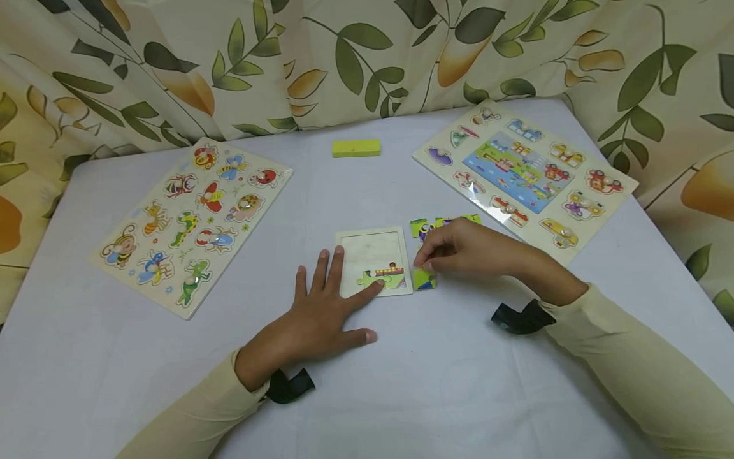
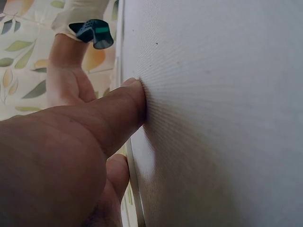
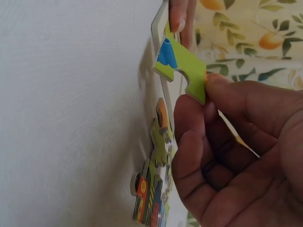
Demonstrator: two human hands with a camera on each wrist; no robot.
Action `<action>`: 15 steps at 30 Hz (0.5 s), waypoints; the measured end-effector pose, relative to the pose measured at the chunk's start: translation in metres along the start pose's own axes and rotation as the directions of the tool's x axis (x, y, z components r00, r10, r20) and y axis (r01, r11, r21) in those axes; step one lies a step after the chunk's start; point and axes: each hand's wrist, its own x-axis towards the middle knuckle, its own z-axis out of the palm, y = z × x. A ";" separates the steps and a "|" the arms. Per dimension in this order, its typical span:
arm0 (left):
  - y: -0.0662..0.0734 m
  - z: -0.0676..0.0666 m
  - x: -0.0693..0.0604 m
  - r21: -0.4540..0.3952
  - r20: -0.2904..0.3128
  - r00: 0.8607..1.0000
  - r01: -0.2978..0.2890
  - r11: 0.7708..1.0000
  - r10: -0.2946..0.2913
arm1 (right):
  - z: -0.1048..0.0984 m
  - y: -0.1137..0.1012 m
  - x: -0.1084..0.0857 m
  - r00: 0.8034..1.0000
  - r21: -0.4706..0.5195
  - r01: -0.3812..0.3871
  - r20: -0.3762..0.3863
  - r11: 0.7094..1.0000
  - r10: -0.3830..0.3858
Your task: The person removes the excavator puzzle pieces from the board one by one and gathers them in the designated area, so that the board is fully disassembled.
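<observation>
A small square puzzle tray (image 1: 373, 245) lies on the table with a few joined green pieces (image 1: 392, 278) along its near edge. My left hand (image 1: 315, 322) is spread out flat, its index fingertip touching those pieces and other fingers over the tray's left side. In the left wrist view, the thumb (image 2: 125, 104) rests on the white cloth. Beside the tray's right edge, my right hand (image 1: 467, 252) pinches a green puzzle piece (image 3: 189, 64) with a blue patch between thumb and fingers. Loose puzzle pieces (image 3: 154, 189) lie near that hand, partly hidden by it in the head view.
An insect peg puzzle board (image 1: 189, 223) lies at the left, and a vehicle peg puzzle board (image 1: 524, 178) at the right. A yellow-green block (image 1: 356, 148) sits toward the back. Leaf-patterned curtain (image 1: 367, 57) hangs behind the white-covered table (image 1: 395, 395).
</observation>
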 end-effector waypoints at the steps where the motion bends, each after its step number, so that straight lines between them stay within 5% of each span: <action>1: 0.000 0.000 0.000 0.002 -0.001 1.000 0.001 1.000 -0.001 | 0.000 0.000 -0.001 1.000 -0.003 -0.004 0.004 1.000 0.004; 15: 0.000 0.001 0.001 -0.001 -0.007 1.000 0.005 1.000 -0.005 | -0.004 0.000 -0.007 0.999 -0.019 -0.018 0.041 1.000 0.019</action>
